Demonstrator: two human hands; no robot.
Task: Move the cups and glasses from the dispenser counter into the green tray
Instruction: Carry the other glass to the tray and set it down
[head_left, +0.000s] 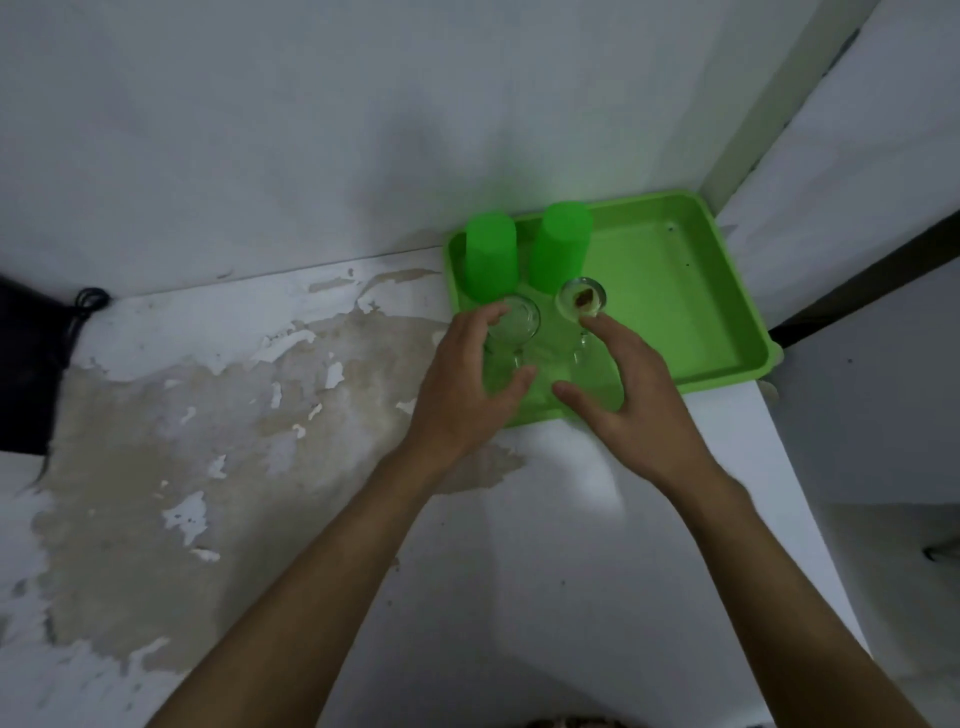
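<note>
A bright green tray (675, 291), shallow with a raised rim, sits on a white desk (519, 571) pushed into the corner where a pale wall (260, 130) meets a side panel. Inside the tray, along its far-left edge, two green plastic cups (491, 260) stand upside down side by side, the second cup (561, 244) just to the right of the first. In front of them, at the tray's near-left corner, stand two clear stemmed glasses: the left glass (514, 319) shows an empty bowl, while the right glass (583, 299) carries a small brown speck in its bowl. Both glasses stand upright on the tray floor; the right half of the tray is bare green plastic with a few dark specks.

The left hand (467, 384) curls loosely around the left glass, fingers and thumb spread to either side of the stem, but whether they press on the glass cannot be told. The right hand (623, 389) mirrors it at the right glass, index finger near the rim and thumb low by the base, contact equally unclear. Left of the tray, the desk's white coating has peeled away in a wide brown patch (182, 467).
</note>
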